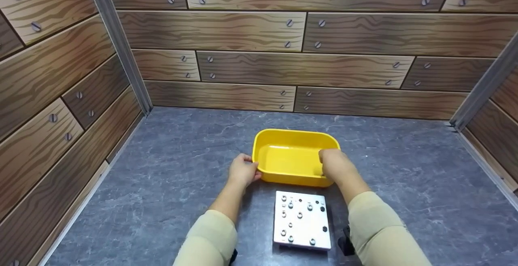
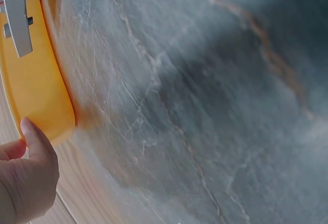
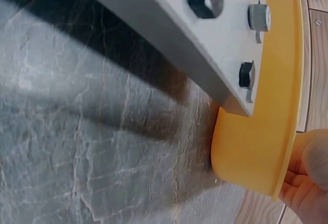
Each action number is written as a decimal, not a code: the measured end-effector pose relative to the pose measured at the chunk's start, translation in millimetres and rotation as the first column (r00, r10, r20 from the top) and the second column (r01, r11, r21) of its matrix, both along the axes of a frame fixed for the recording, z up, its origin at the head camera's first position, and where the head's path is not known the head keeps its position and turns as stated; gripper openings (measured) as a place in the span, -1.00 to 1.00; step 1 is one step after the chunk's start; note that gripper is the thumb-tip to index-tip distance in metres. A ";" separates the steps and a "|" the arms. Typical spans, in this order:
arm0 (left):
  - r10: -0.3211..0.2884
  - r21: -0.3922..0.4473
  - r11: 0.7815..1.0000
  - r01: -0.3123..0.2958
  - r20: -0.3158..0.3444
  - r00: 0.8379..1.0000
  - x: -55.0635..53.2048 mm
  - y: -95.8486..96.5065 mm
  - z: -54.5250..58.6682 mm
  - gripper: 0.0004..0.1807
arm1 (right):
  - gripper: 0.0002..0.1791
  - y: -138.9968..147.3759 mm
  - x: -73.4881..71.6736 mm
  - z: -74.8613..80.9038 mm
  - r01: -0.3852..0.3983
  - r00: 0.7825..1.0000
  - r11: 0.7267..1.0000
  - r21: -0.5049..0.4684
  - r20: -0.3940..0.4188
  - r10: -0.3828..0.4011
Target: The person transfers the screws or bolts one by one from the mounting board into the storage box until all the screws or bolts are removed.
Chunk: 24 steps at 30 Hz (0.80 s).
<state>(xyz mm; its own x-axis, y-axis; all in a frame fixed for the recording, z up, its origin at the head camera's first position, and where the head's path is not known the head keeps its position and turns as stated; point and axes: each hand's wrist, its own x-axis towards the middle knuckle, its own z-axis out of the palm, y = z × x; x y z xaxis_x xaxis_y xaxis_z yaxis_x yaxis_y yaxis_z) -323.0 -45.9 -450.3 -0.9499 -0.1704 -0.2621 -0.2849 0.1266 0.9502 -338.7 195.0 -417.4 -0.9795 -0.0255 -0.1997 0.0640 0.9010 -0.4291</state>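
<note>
A yellow plastic bin (image 1: 293,181) with rounded corners stands on the dark floor. At its near left corner my left hand (image 1: 243,171) pinches the rim, with the thumb (image 2: 37,137) against the outer wall in the left wrist view. My right hand (image 1: 335,164) reaches over the near right corner into the bin. Its fingers (image 3: 292,185) are bent behind the rim in the right wrist view, and their tips are hidden, so I cannot tell whether they hold anything. Nearer than the bin lies a silver metal plate (image 1: 301,223) with several bolts and some dark holes.
Wood-patterned panels (image 1: 251,67) rise at the back and on both sides. Grey metal strips (image 1: 121,43) run down the corners. The floor is a dark, marble-patterned surface (image 1: 186,148). A small black object (image 1: 346,241) shows beside the right sleeve.
</note>
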 end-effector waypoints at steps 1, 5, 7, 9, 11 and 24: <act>0.000 0.000 1.000 0.000 -0.001 1.000 0.2 0.0 0.2 -0.78 | -0.77 -0.6 0.0 0.4 -0.017 1.000 1.000 0.014 -0.006 0.017; 0.004 0.005 1.000 -0.004 0.002 1.000 0.7 0.5 0.3 -0.78 | -0.74 -4.3 0.8 2.7 -0.101 0.993 0.990 0.093 -0.044 0.106; 0.005 0.008 1.000 -0.005 -0.001 1.000 0.7 0.8 0.3 -0.78 | -0.77 -6.3 1.7 4.3 -0.150 0.984 0.978 0.142 -0.076 0.162; 0.007 0.012 1.000 -0.007 0.001 1.000 0.8 1.0 0.6 -0.79 | -0.80 -8.4 3.0 5.8 -0.185 0.974 0.967 0.175 -0.101 0.204; 0.007 0.012 1.000 -0.007 0.000 1.000 1.1 1.0 1.1 -0.79 | -0.83 -10.1 4.4 6.9 -0.195 0.970 0.965 0.177 -0.113 0.216; 0.006 0.016 1.000 -0.006 -0.003 1.000 2.0 0.3 1.5 -0.81 | -0.93 -19.5 15.5 14.2 -0.213 0.962 0.967 0.144 -0.143 0.233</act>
